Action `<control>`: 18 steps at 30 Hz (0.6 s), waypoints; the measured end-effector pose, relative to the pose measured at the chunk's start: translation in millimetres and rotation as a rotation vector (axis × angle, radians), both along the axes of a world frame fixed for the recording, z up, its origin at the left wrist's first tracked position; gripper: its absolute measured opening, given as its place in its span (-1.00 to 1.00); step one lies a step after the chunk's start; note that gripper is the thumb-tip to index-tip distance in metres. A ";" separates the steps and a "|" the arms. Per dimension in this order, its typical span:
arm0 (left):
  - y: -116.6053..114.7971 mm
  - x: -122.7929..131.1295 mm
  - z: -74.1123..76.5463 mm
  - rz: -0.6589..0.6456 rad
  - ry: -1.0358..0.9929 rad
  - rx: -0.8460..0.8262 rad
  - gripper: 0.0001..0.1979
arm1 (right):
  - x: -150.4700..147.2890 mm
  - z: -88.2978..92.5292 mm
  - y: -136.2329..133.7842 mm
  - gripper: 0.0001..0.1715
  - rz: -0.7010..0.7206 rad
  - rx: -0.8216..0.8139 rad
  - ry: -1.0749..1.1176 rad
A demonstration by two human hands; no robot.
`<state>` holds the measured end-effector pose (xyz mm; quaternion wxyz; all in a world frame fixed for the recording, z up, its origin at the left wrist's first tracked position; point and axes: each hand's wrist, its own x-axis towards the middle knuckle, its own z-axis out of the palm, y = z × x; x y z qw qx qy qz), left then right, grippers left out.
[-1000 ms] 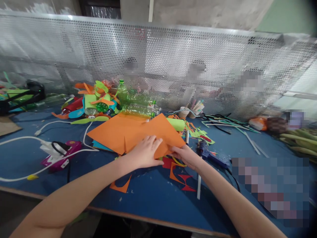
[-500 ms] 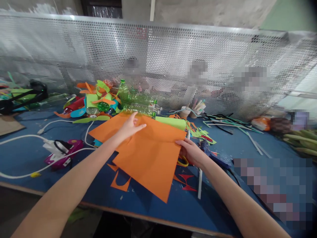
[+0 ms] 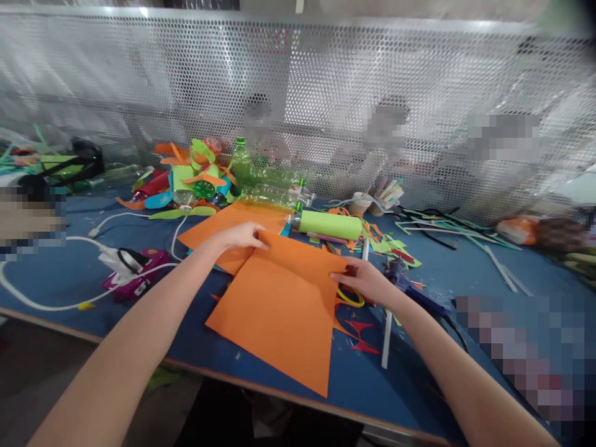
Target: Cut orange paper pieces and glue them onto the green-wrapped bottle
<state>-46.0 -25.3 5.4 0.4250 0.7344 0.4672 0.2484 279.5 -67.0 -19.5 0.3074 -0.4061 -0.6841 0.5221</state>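
Both hands are on a sheet of orange paper (image 3: 274,310) whose near corner points at the table's front edge. At its far left corner, my left hand (image 3: 244,236) is closed on the paper between thumb and fingers. My right hand (image 3: 361,279) pinches the right edge of the same sheet. Behind the left hand lies a second orange sheet (image 3: 209,230), partly covered. Just beyond the paper is a bottle wrapped in lime-green paper (image 3: 330,225), lying on its side. A yellow scissor-like handle (image 3: 351,298) shows below my right hand.
Finished-looking paper-and-bottle pieces (image 3: 186,180) and green plastic bottles (image 3: 270,186) stand along the perforated metal screen (image 3: 326,81). A purple power strip (image 3: 139,273) with white cords sits left. A blue glue gun (image 3: 414,292), a white strip (image 3: 386,338) and paper scraps (image 3: 361,335) lie right.
My left hand has gone from spread fingers above the paper to gripping its far left corner. The held sheet has come nearer, uncovering the green-wrapped bottle. The view has tilted down.
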 end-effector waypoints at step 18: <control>-22.5 -4.6 -1.7 -0.021 0.178 0.155 -0.74 | -3.3 -4.3 0.7 -0.53 -0.064 0.300 -0.216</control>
